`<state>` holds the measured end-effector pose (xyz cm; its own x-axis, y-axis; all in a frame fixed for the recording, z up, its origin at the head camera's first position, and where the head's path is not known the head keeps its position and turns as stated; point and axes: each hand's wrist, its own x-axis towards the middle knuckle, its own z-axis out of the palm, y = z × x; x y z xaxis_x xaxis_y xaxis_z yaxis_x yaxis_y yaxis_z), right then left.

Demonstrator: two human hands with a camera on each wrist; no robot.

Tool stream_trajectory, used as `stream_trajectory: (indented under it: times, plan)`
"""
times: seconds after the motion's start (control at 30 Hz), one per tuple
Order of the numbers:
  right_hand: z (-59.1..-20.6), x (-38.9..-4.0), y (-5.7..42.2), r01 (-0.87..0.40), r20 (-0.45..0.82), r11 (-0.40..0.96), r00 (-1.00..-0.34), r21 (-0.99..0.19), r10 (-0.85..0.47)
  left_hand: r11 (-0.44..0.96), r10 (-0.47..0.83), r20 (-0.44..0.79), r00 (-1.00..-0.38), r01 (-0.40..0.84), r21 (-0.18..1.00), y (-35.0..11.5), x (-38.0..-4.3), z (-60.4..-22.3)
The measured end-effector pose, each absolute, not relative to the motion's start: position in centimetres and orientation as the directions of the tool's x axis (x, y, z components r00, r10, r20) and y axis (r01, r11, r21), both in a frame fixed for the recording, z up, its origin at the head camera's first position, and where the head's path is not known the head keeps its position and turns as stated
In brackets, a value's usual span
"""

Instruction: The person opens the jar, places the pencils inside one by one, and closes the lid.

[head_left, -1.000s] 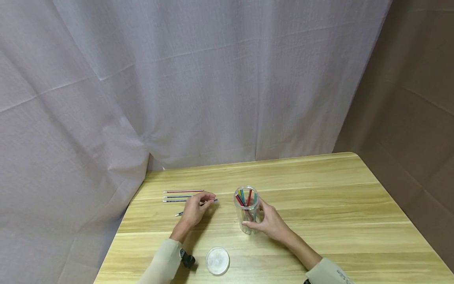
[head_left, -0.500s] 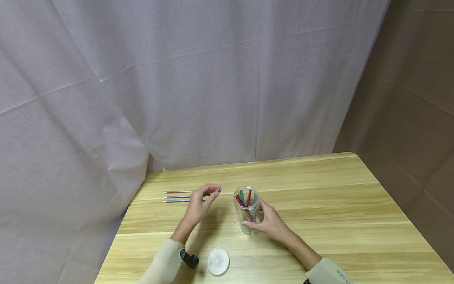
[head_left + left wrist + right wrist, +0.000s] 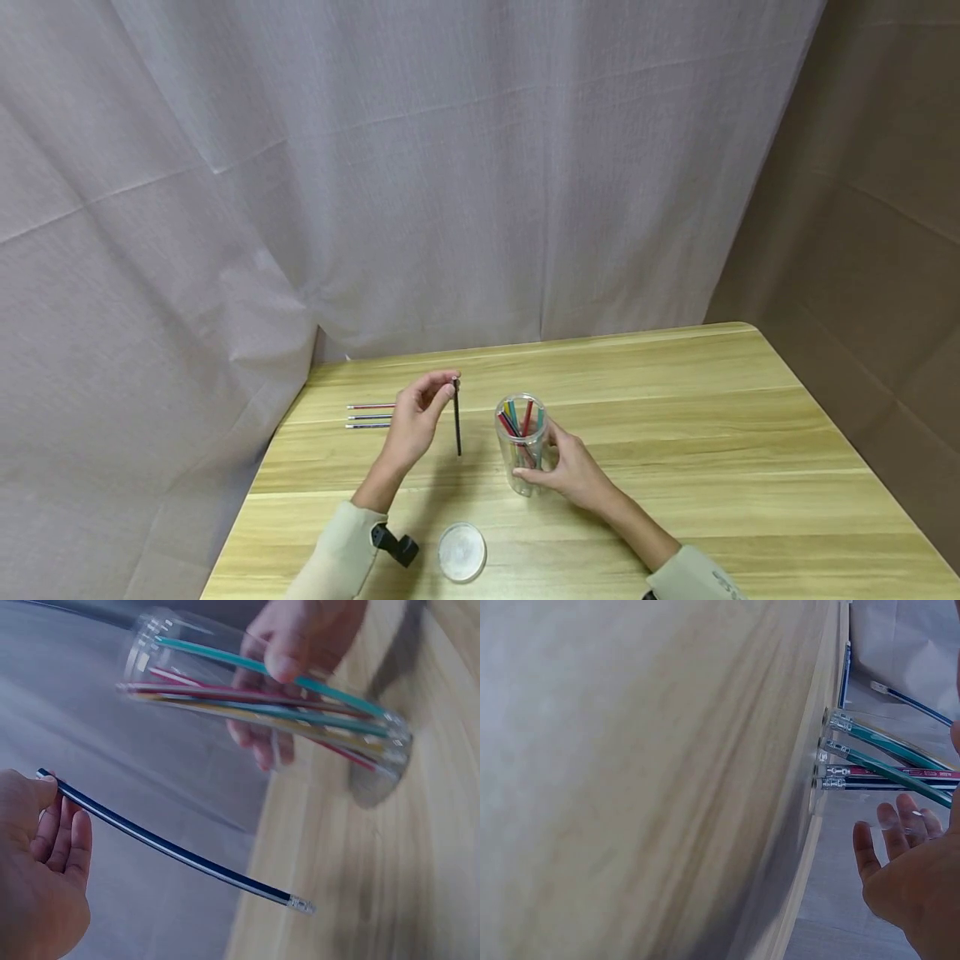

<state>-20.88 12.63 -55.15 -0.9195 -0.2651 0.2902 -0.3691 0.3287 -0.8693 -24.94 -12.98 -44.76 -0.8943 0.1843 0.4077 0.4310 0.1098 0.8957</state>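
Note:
In the head view my left hand (image 3: 412,421) pinches a dark blue pencil (image 3: 458,429) by its upper end, and the pencil hangs nearly upright left of the jar. The left wrist view shows this pencil's metal-and-eraser end (image 3: 301,904) pointing down, away from the fingers. My right hand (image 3: 573,473) grips a clear round jar (image 3: 507,462) from its right side, thumb in front. Inside the open-topped jar lean several pencils (image 3: 247,696) in red, teal, yellow and dark colours, their eraser ends at the bottom.
Left of the left hand, three pencils lie side by side on the table, a red one (image 3: 367,407) farthest back and two dark blue ones (image 3: 366,426) in front, partly hidden by the hand. A round clear lid (image 3: 462,552) lies near the front. Curtains (image 3: 480,208) rise behind the table.
My left hand has lifted the dark blue pencil off the table and turned it from lying slantwise to hanging nearly upright. The right hand and jar have stayed in place.

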Motion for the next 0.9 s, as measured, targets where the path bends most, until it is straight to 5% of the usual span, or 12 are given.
stream_trajectory:
  times: [0.3, 0.6, 0.9]
  plan:
    - [-55.0, -20.9, 12.6, -0.366, 0.289, 0.333, -0.922, -0.869, -0.259, -0.020, 0.134, 0.403, -0.905, 0.404, 0.914, -12.7, -24.3, -42.4]
    - [-54.9, -20.8, 12.5, -0.351, 0.273, 0.329, -0.926, -0.877, -0.260, -0.121, 0.117, 0.506, -0.855, 0.493, 0.861, -13.1, -24.3, -39.4]
    - [-55.0, -20.9, 12.6, -0.349, 0.271, 0.332, -0.927, -0.876, -0.259, -0.381, 0.082, 0.554, -0.828, 0.488, 0.785, -12.8, -23.6, -36.3]
